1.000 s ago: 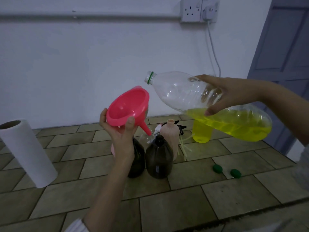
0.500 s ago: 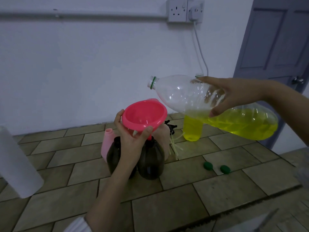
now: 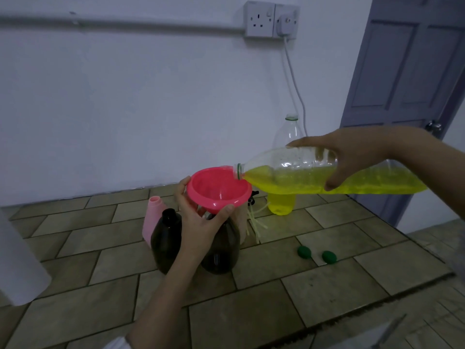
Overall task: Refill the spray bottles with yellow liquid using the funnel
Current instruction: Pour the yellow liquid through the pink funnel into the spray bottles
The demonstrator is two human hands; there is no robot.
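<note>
While the left hand (image 3: 201, 225) wraps thumb and fingers round the pink funnel (image 3: 218, 188), steadying it over one of two dark spray bottles (image 3: 166, 241) on the tiled floor (image 3: 327, 293), the right hand (image 3: 352, 157) grips a big clear bottle (image 3: 314, 172) from above, tipped almost flat. Count with me: two dark bottles side by side, the left one uncapped and open-mouthed, the right one (image 3: 224, 250) mostly behind the hand with the funnel's spout hidden, so I cannot tell how deep it sits. Yellow liquid (image 3: 352, 183) pools along the clear bottle's lower side and reaches its mouth, right at the funnel's rim. Two green caps (image 3: 316, 254) lie near each other on the tiles to the right. Further back, one pale pink bottle (image 3: 153, 220) stands uncapped behind the dark pair, and one more clear bottle (image 3: 283, 195) stands by the wall, yellow filling its bottom part.
</note>
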